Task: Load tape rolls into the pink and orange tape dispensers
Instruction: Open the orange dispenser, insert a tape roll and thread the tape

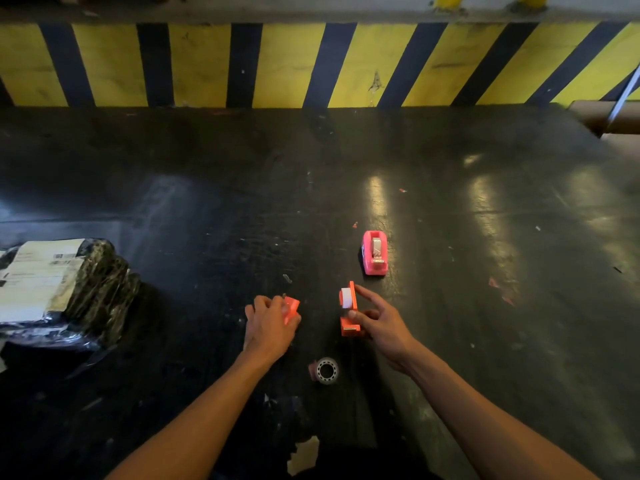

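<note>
The pink tape dispenser (374, 252) stands on the black table with a tape roll inside it, beyond my hands. My right hand (379, 320) holds one half of the orange dispenser (349, 310) upright, thumb and fingers on its side; a white tape roll (345, 297) sits on its inner face. My left hand (272, 323) is closed on the other orange dispenser piece (292, 308), resting it on the table. A clear tape roll (326, 371) lies flat on the table, just in front of and between my hands.
A black plastic-wrapped parcel with white labels (59, 289) lies at the left. A yellow and black striped barrier (311, 64) runs along the table's far edge. A cardboard box (609, 116) sits at the far right. Torn paper (304, 455) lies near the front edge.
</note>
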A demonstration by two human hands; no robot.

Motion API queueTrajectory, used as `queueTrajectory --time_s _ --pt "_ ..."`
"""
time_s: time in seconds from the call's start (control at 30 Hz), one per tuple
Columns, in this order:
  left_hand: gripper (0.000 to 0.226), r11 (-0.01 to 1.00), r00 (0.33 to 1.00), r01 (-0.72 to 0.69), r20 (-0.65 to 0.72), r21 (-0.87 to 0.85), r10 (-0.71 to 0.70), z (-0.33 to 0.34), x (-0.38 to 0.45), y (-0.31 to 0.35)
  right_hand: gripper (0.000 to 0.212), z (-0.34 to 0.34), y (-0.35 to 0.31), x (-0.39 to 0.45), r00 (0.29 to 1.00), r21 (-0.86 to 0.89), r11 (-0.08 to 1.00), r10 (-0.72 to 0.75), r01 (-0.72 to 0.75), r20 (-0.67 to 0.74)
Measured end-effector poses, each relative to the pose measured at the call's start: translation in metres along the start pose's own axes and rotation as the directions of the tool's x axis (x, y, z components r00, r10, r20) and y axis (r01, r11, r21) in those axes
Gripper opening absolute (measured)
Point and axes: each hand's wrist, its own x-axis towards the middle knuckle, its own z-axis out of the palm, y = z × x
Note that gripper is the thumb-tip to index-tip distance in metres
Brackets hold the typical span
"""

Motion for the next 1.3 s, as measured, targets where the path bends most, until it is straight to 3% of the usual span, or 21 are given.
queueTrajectory --time_s 0.03,0.1,0.2,0.3,0.47,0.5,0.57,0.67,0.8,0.9,1.0,1.1,1.17,1.3 --pt "0.042 1.0 0.999 -0.027 -0.032 -0.01 0.027 -0.003 -0.001 0.005 0.06 0.0 0.0 -0.001 1.0 -0.005 1.0 -0.009 0.009 0.012" --pt "0.037 0.969 0.998 -0.057 -0.003 -0.241 0.057 -0.009 -0.002 0.02 0.059 0.001 0.0 -0.001 0.999 -0.043 0.999 -0.026 0.027 0.037" --pt "0.034 0.774 0.96 0.084 0.259 -0.627 0.105 -0.02 -0.006 0.045 0.056 0.006 -0.001 -0.002 0.995 -0.094 0.995 -0.036 0.044 0.091" --pt "0.027 0.686 0.925 0.172 0.356 -0.707 0.135 -0.024 -0.008 0.055 0.057 0.008 -0.001 -0.001 0.992 -0.113 0.992 -0.049 0.062 0.115" --pt "0.026 0.61 0.963 0.182 0.266 -0.771 0.05 -0.016 -0.005 0.05 0.059 0.0 0.004 0.004 0.999 -0.07 0.997 -0.04 0.041 0.008" --pt "0.026 0.634 0.974 0.152 0.224 -0.758 0.035 -0.014 -0.004 0.046 0.059 -0.003 0.005 0.005 0.999 -0.053 0.998 -0.034 0.033 -0.028" --pt "0.025 0.776 0.989 0.024 0.129 -0.63 0.075 -0.007 -0.002 0.036 0.059 -0.008 0.007 0.006 0.996 -0.005 1.0 -0.017 0.016 -0.092" --pt "0.028 0.939 0.955 -0.261 0.082 -0.226 0.285 0.008 -0.004 0.022 0.059 -0.012 0.008 0.006 0.991 0.012 1.0 0.014 -0.012 -0.137" --pt "0.032 0.897 0.897 -0.433 0.149 0.093 0.417 0.025 -0.004 0.013 0.06 -0.013 0.007 0.003 0.99 -0.004 0.999 0.035 -0.035 -0.137" --pt "0.04 0.87 0.886 -0.463 0.133 0.172 0.445 0.027 -0.005 0.011 0.06 -0.015 0.008 0.0 0.989 0.005 0.999 0.042 -0.041 -0.14" --pt "0.048 0.804 0.821 -0.57 0.091 0.168 0.563 0.022 -0.016 0.012 0.059 -0.018 0.009 -0.002 0.988 0.008 0.999 0.047 -0.046 -0.145" --pt "0.053 0.728 0.711 -0.682 0.301 0.074 0.636 0.014 -0.028 0.01 0.059 -0.021 0.01 -0.003 0.988 0.017 0.998 0.057 -0.055 -0.147" --pt "0.059 0.683 0.655 -0.721 0.439 0.117 0.615 0.013 -0.031 0.009 0.06 -0.02 0.012 -0.003 0.988 0.01 0.999 0.053 -0.052 -0.148" --pt "0.062 0.646 0.632 -0.736 0.547 0.201 0.55 0.018 -0.031 0.013 0.06 -0.015 0.013 -0.005 0.989 0.006 0.998 0.06 -0.06 -0.138"
